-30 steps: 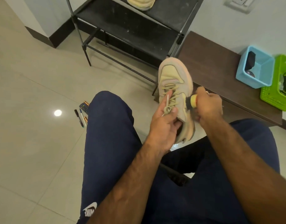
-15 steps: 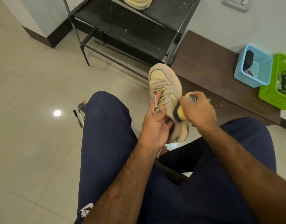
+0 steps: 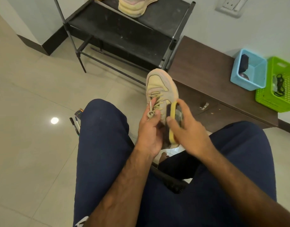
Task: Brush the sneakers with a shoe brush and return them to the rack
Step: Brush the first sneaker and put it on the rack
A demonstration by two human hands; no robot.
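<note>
Head view, the only one: left hand grips the sneaker at the heel end, toe pointing up & away from the person, thumb lying by the lace. Right hand has its fingers curled round the yellow brush, w/ the dark bristles against the side of the sneaker that faces it. That hand is a bit blurred, so exact finger placement can't be told. Beyond both hands, on the far side, is the black rack w/ a second sneaker sitting on a shelf. To the right of the right hand & past it is a brown tabletop carrying a blue basket & a green basket side by side. Left of the left hand, down on the floor, are some pens. Progress, my read: mid-task, brushing step in hand, side of this sneaker getting the bristles. Can't tell how much of it is already clean. Can't tell either if the second sneaker on the rack is brushed or waiting. Left for sure: finish this one & put it back on the rack by its pair, poss. do the other too.
</note>
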